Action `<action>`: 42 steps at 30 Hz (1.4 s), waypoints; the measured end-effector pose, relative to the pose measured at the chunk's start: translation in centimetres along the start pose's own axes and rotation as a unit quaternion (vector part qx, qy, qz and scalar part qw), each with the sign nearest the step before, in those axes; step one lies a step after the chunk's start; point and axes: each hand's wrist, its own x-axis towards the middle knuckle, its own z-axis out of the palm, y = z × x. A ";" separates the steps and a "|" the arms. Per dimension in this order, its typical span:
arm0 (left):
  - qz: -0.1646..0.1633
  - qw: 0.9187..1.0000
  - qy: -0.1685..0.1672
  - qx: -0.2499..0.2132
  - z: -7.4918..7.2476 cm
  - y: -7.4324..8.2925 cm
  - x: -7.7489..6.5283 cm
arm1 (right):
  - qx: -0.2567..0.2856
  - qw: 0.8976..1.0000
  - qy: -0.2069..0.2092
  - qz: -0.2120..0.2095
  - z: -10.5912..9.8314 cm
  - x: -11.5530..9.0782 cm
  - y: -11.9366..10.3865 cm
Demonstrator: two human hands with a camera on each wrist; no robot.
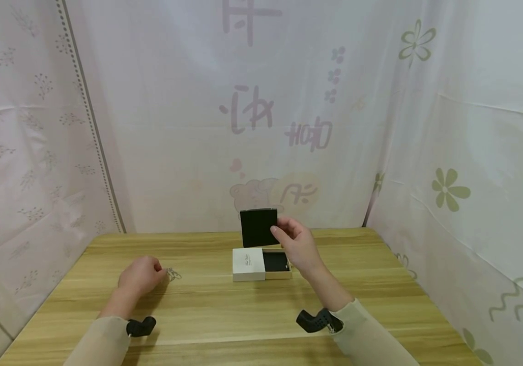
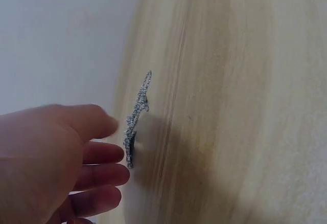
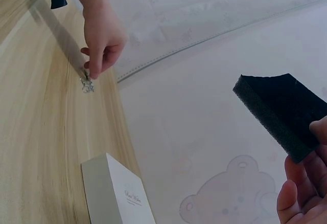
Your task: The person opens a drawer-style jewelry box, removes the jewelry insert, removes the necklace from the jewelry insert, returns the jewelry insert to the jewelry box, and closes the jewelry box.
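Note:
My right hand [image 1: 299, 245] pinches a square black foam pad [image 1: 258, 227] by its right edge, holding it up behind a small white box [image 1: 248, 264]. The pad's porous thick side shows in the right wrist view. The box's white sleeve has its inner tray [image 1: 278, 275] slid partly out to the right, with a black insert [image 1: 276, 261] inside. On the left, my left hand [image 1: 141, 277] is low at the table, its fingertips right beside a silver chain [image 2: 137, 116]. The chain lies bunched on the wood, and in the left wrist view thumb and fingers stand apart.
The wooden table [image 1: 188, 320] reaches back to a pale printed curtain [image 1: 174, 152]. More curtain hangs along both sides. A black wrist camera [image 1: 141, 327] sits on the left wrist, another [image 1: 318, 321] on the right.

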 end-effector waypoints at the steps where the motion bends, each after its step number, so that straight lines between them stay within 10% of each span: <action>1: -0.001 1.000 -0.001 -0.001 -0.1 0.0 0.0 | -0.001 1.000 0.000 0.001 0.0 0.0 0.0; 24: 0.141 0.983 0.094 -0.064 0.5 5.2 1.0 | -0.006 1.000 0.004 -0.001 0.0 -0.1 -0.2; 42: 0.205 0.974 -0.038 -0.093 4.5 13.3 0.3 | -0.013 1.000 0.004 0.007 0.3 -0.2 -0.2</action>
